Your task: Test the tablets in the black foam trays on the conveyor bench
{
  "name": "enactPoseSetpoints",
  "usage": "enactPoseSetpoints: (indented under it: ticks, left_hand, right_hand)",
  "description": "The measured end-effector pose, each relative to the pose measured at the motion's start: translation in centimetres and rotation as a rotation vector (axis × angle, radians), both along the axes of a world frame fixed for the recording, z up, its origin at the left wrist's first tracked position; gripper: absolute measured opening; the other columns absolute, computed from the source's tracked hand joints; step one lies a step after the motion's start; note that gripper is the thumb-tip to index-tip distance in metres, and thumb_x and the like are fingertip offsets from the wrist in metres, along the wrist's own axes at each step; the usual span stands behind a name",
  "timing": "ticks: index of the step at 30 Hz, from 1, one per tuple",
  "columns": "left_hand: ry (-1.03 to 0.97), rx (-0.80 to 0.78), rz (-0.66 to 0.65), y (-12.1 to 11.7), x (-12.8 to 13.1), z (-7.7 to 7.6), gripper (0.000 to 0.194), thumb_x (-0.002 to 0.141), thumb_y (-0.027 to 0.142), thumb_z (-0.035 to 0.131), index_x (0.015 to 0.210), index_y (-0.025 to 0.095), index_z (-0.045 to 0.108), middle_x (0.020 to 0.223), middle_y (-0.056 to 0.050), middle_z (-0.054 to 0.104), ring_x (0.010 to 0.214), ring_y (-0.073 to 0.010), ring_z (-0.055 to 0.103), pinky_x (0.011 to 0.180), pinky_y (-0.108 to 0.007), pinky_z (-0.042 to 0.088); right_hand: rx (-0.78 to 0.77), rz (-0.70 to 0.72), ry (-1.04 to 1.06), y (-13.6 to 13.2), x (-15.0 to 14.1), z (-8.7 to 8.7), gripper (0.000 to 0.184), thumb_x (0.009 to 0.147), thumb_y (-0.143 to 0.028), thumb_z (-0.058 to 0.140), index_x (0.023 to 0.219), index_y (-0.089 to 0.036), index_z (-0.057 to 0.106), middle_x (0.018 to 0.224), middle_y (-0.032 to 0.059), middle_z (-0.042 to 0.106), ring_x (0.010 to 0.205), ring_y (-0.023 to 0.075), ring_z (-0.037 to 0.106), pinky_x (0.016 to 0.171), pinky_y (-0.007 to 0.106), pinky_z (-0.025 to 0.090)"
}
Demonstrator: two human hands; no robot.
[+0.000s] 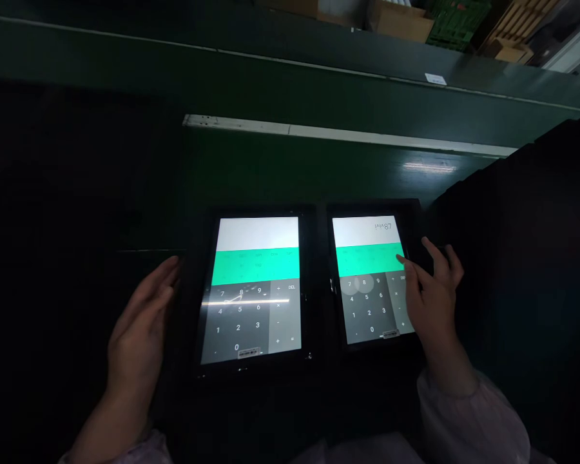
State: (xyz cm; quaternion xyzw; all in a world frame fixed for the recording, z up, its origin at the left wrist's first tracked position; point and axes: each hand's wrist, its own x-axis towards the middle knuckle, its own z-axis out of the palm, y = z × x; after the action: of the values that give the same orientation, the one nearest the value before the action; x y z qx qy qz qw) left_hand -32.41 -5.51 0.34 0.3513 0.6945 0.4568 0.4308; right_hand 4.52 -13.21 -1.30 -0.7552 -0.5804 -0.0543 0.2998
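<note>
Two tablets lie side by side, each lit with a calculator keypad. On the right tablet (367, 309), symbols and digits stand in the white strip at the top, and pale round highlights show over the 7 and 8 keys. My right hand (432, 296) is over its right edge, index fingertip at the green panel, the other fingers spread. The left tablet (246, 316) has a blank white strip, and a light streak reflects across its keys. Beside that tablet, on its left, my left hand (142, 322) rests with fingers stretched out and holds nothing. A small barcode label sits at each screen's bottom.
Behind the tablets runs a dark green work surface (270, 167) with a pale metal strip (343, 135) across it. Farther back lie a small white label (435, 79), cardboard boxes (401, 22) and a green crate (457, 22). Dark areas flank both sides.
</note>
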Motion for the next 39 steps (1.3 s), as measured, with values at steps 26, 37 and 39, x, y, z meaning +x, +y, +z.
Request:
enactPoseSetpoints:
  ticks: [26, 37, 39]
  left_hand:
    - [0.083, 0.093, -0.329, -2.2, -0.2, -5.8, 0.087, 0.091, 0.045, 0.069, 0.168, 0.021, 0.035, 0.167, -0.016, 0.047, 0.159, -0.0306, 0.034, 0.128, -0.048, 0.034]
    - [0.02, 0.072, -0.307, -3.6, 1.5, -5.5, 0.069, 0.094, 0.063, 0.062, 0.154, 0.029, 0.054, 0.172, -0.01, 0.043, 0.162, -0.0319, 0.031, 0.134, -0.054, 0.021]
    - [0.031, 0.057, -0.312, -3.7, 1.6, -5.5, 0.07, 0.093, 0.065, 0.061, 0.153, 0.03, 0.054, 0.172, -0.009, 0.043, 0.163, -0.0321, 0.03, 0.134, -0.054, 0.02]
  right_hand:
    - [0.161, 0.243, -0.005, 0.7, -7.7, 0.9, 0.031, 0.109, -0.028, 0.051, 0.111, -0.025, 0.082, 0.15, 0.0093, 0.062, 0.157, 0.0416, 0.036, 0.115, 0.072, 0.049]
    - [-0.16, 0.446, -0.09, 1.7, -12.0, -1.4, 0.036, 0.11, -0.029, 0.046, 0.134, -0.029, 0.073, 0.171, 0.0085, 0.039, 0.164, 0.0483, 0.015, 0.112, 0.085, 0.042]
    - [-0.161, 0.422, -0.073, 1.9, -11.7, -1.5, 0.037, 0.111, -0.03, 0.044, 0.132, -0.031, 0.075, 0.171, 0.0058, 0.04, 0.164, 0.0482, 0.013, 0.114, 0.089, 0.033]
